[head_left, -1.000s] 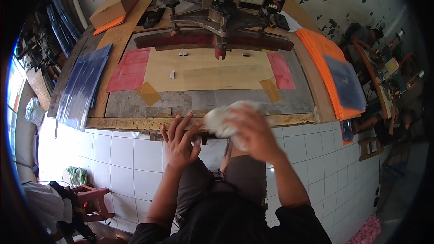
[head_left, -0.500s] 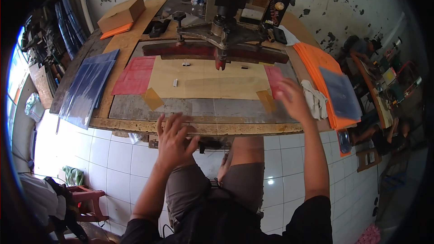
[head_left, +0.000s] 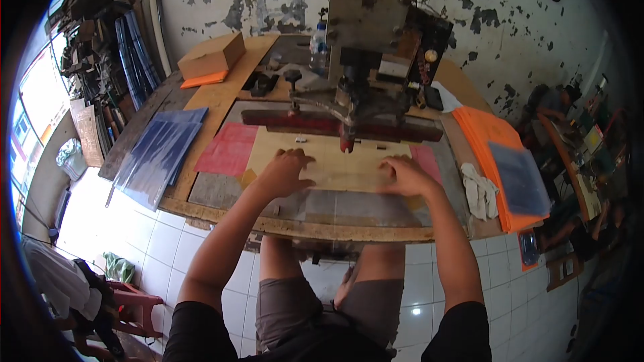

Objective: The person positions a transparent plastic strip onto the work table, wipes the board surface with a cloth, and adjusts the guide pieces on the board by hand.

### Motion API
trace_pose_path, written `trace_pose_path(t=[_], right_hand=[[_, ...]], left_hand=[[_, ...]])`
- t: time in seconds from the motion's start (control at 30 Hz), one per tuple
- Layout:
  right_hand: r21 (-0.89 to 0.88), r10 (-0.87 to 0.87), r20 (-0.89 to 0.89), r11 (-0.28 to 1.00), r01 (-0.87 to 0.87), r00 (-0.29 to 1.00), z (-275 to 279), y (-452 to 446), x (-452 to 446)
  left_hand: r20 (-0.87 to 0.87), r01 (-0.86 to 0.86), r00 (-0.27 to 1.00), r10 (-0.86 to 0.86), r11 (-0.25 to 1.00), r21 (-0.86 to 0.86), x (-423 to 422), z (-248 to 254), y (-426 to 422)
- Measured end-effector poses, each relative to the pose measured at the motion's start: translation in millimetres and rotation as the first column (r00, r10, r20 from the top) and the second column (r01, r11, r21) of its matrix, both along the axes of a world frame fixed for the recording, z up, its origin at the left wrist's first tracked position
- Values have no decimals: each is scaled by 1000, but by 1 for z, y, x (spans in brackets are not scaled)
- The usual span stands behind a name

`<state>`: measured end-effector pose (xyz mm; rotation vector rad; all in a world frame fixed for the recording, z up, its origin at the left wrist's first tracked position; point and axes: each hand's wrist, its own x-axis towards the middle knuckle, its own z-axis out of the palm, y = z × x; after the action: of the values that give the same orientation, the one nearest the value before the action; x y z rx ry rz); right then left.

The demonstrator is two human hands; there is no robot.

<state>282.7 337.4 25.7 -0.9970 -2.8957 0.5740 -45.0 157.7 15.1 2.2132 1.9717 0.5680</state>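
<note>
My left hand [head_left: 285,174] hovers over or rests on the left part of the yellow sheet [head_left: 335,144], its thumb and fingers apart in a curve. Facing it, my right hand [head_left: 406,176] is on the sheet's right part, also with thumb and fingers apart; its fingertips are slightly blurred. A faint brownish strip [head_left: 347,179] lies between the hands. I cannot tell whether the fingertips touch it. Small pieces sit near the sheet's far edge, a pale one [head_left: 300,139] and a dark one [head_left: 381,147]. Above that edge hangs the press's red-edged bar [head_left: 302,124].
Red sheets [head_left: 227,149] flank the yellow one. Blue plastic-covered sheets [head_left: 161,154] lie left; orange sheets [head_left: 493,144] and a white cloth glove [head_left: 479,191] lie right. A cardboard box [head_left: 211,55] stands at the back left. Other people sit at the far right.
Both hands have moved forward onto the yellow sheet and closer together, the left from the table's front edge, the right from the right-hand red sheet. The view has tilted up.
</note>
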Motion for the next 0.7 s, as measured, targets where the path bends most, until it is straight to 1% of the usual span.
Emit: trace_pose_path(t=[0.03, 0.13, 0.17, 0.23, 0.27, 0.33, 0.37, 0.4, 0.43, 0.47, 0.53, 0.57, 0.67, 0.7], right_hand=[[-33, 33, -29, 999, -34, 999, 2, 1, 2], [-12, 127, -54, 992, -128, 990, 0, 3, 11], [34, 173, -87, 985, -171, 981, 1, 3, 16], [-165, 153, -74, 973, -163, 985, 48, -7, 21], [-265, 146, -64, 951, -158, 987, 79, -16, 24], [-254, 150, -307, 939, -233, 940, 145, -37, 32], [-214, 99, -451, 953, -216, 887, 170, -48, 34], [-170, 54, -588, 967, -189, 807, 191, -56, 34], [-76, 44, -673, 989, -128, 738, 206, -62, 33], [15, 50, -749, 998, -58, 661, 217, -66, 32], [76, 24, -872, 993, 86, 489, 227, -78, 18], [95, 27, -920, 983, 155, 391, 229, -81, 9], [22, -10, -988, 979, 201, 156, 222, -83, -11], [19, -10, -989, 979, 203, 145, 218, -79, -12]], left_hand=[[31, 40, 999, -39, 999, -25, -1, 6, 1], [251, 186, 958, -141, 968, -166, -3, 35, -4], [282, 233, 940, -191, 965, -124, -2, 49, -8], [330, 321, 898, -292, 946, -36, 1, 92, -24], [343, 313, 890, -299, 949, 15, 0, 116, -32], [414, 264, 862, -293, 956, 129, -10, 156, -41], [459, 222, 840, -290, 955, 197, -15, 173, -41], [558, 174, 774, -300, 947, 269, -14, 192, -45], [645, 118, 695, -318, 935, 334, -14, 206, -44], [643, 86, 675, -363, 903, 421, -15, 213, -35], [629, -14, 639, -443, 810, 586, -20, 223, -26], [615, -51, 646, -451, 779, 625, -22, 225, -22], [694, -161, 595, -406, 786, 598, -15, 222, -21], [678, -170, 617, -400, 773, 611, -15, 223, -18]])
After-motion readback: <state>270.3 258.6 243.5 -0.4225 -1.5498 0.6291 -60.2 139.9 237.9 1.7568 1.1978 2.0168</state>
